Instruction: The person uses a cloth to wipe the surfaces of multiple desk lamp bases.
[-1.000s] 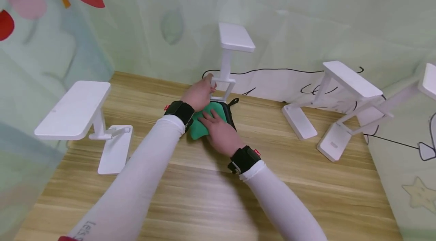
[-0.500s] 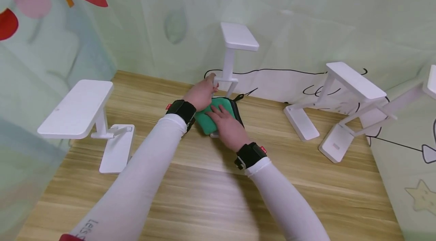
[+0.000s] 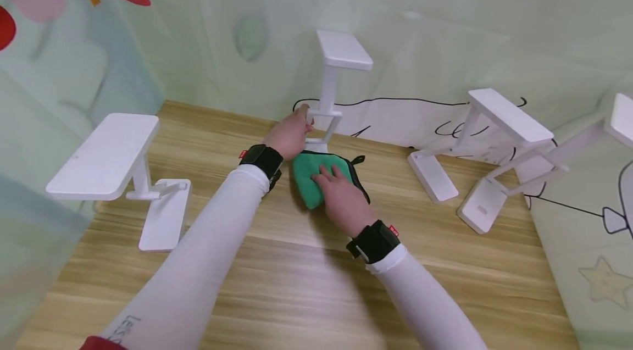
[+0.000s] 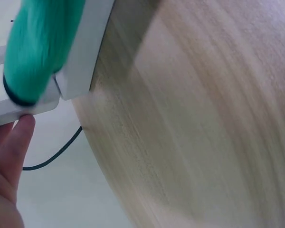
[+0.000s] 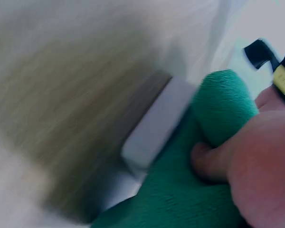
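In the head view, a white desk lamp (image 3: 343, 49) stands at the back middle. My left hand (image 3: 289, 133) grips the lower frame of its arm; in the left wrist view the thumb (image 4: 20, 137) presses against the white bar. A green cloth (image 3: 311, 177) with a dark edge and a black loop is in my right hand (image 3: 346, 201), over the lamp's base. The right wrist view shows the thumb (image 5: 209, 159) curled into the folded cloth. Beside the cloth there, part of the white base (image 5: 154, 126) shows; the cloth hides the remainder.
Another white lamp (image 3: 106, 155) stands at the left of the wooden table (image 3: 296, 295). Two more are at the right, one lamp (image 3: 511, 114) close to the back wall and one lamp (image 3: 484, 204) in front of it. A printed sheet covers the walls.
My right hand has shifted right with the green cloth, which first slid up the base and then came back toward me. The left hand stays on the lamp's arm.
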`<state>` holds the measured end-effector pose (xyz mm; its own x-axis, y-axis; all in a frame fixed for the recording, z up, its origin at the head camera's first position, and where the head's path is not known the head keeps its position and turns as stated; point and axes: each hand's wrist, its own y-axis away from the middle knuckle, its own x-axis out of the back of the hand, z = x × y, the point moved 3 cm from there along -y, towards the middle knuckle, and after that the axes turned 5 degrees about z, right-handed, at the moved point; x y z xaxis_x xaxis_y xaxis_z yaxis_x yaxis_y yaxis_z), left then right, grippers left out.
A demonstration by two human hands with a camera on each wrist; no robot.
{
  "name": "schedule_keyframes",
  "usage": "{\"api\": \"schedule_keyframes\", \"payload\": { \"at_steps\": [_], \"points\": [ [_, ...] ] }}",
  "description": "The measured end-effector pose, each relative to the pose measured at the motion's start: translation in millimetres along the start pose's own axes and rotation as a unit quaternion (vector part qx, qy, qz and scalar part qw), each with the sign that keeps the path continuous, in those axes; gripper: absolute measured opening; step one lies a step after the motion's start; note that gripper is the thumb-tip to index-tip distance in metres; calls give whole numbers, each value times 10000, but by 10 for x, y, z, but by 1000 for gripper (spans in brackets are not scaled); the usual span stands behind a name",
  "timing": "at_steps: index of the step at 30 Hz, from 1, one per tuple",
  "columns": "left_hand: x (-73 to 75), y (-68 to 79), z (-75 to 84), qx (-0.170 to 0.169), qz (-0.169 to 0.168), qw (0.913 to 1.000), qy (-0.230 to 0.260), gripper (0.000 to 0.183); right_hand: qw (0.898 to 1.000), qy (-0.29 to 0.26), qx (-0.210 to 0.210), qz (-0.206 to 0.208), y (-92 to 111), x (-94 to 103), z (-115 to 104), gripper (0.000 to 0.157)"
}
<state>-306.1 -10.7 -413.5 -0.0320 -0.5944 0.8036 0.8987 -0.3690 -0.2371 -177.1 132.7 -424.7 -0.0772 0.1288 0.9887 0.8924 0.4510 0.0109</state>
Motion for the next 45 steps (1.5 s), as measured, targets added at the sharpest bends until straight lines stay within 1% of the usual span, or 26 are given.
{"api": "schedule_keyframes", "payload": {
  "at_steps": [5,6,9,12,15,20,22,24,27,30,33,36,37,38,39,41,44,45],
  "points": [
    [-7,8,22,201,-91,9997,44,37,9988,433,142,-151,162,46,-164,47],
    [-11,11,31,212,-116,9997,74,36,9984,496,186,-174,186,44,-198,46],
    [-36,19,59,174,-176,9996,135,38,9969,681,325,-235,232,16,-283,45],
    [-67,20,65,137,-187,9996,154,43,9960,725,448,-254,219,-22,-340,46],
    [-89,12,55,139,-127,9997,143,45,9966,639,486,-207,134,-49,-356,46],
    [-113,10,39,160,-117,9995,242,38,9985,384,395,56,-119,-88,-296,46],
    [-120,16,36,204,-144,9993,284,34,9984,350,374,220,-228,-102,-253,50],
    [-123,24,37,246,-175,9991,296,35,9984,323,314,337,-318,-114,-212,54],
    [-119,33,51,245,-238,9990,274,38,9987,301,191,363,-403,-127,-164,56],
    [-126,8,88,188,-264,9992,254,42,9989,302,77,363,-425,-127,-117,53],
    [-146,-40,133,122,-219,9995,173,44,9988,254,-25,407,-393,-102,-65,55],
    [-191,-82,184,84,-201,9997,78,47,9991,146,-216,326,-320,-70,-6,59],
    [-205,-89,195,68,-212,9997,76,49,9991,142,-270,293,-291,-58,3,59],
    [-214,-94,205,47,-212,9998,31,50,9989,144,-293,327,-262,-51,8,60],
    [-218,-98,211,43,-223,9997,34,50,9985,178,-321,406,-230,-46,4,58],
    [-211,-100,223,-2,-224,9997,54,50,9959,418,-349,716,-160,-60,-19,49],
    [-186,-103,234,-75,-199,9998,56,49,9865,990,-293,1273,-22,-98,-94,39],
    [-178,-100,235,-64,-188,9998,92,48,9825,1204,-260,1398,23,-114,-122,36]
  ]
}}
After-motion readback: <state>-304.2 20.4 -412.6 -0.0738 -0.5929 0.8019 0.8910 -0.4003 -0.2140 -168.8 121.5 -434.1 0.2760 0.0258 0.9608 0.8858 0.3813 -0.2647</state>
